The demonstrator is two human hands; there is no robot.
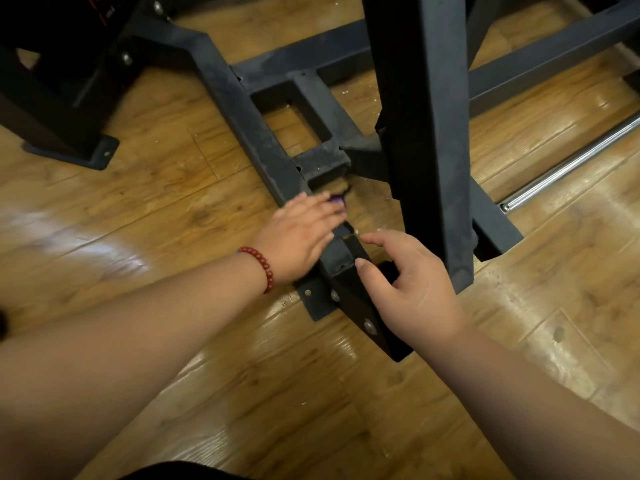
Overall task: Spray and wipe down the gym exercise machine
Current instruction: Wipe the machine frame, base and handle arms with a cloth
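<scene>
The gym machine's black steel frame stands on a wooden floor. Its low base rail [256, 133] runs from upper left down to a bolted foot plate [367, 320]. My left hand [304, 233], with a red bead bracelet [263, 268] on the wrist, lies flat on the rail with its fingers stretched out and blurred. Something small and purple [335, 201] shows at its fingertips; I cannot tell what it is. My right hand [412, 282] hovers at the rail's near end, fingers loosely bent, thumb touching the rail's top edge. No spray bottle is in view.
A thick black upright post [426, 133] rises just right of my right hand. A chrome bar [568, 168] lies on the floor at the right. Another black machine foot [79, 150] stands at the left. Dust and crumbs lie between the frame bars [370, 202].
</scene>
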